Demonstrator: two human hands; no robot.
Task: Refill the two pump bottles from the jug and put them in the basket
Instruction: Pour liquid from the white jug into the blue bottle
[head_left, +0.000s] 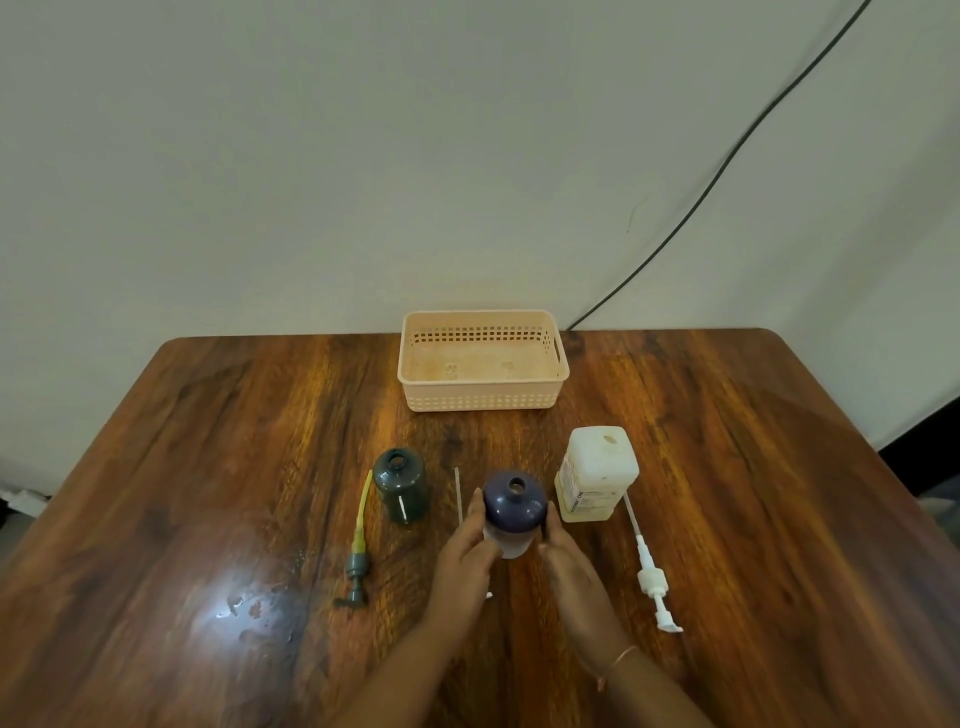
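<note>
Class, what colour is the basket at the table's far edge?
Pale peach basket; head view.

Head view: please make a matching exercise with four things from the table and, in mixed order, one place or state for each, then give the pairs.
Things:
1. purple bottle
2. green bottle
3. basket
4. white pump

States:
A. lying to the right of the jug
B. standing alone, uncapped, left of centre
C. nothing inside, at the far edge
D. between the left hand and the right hand

Pairs: 1-D, 2-B, 3-C, 4-A
</note>
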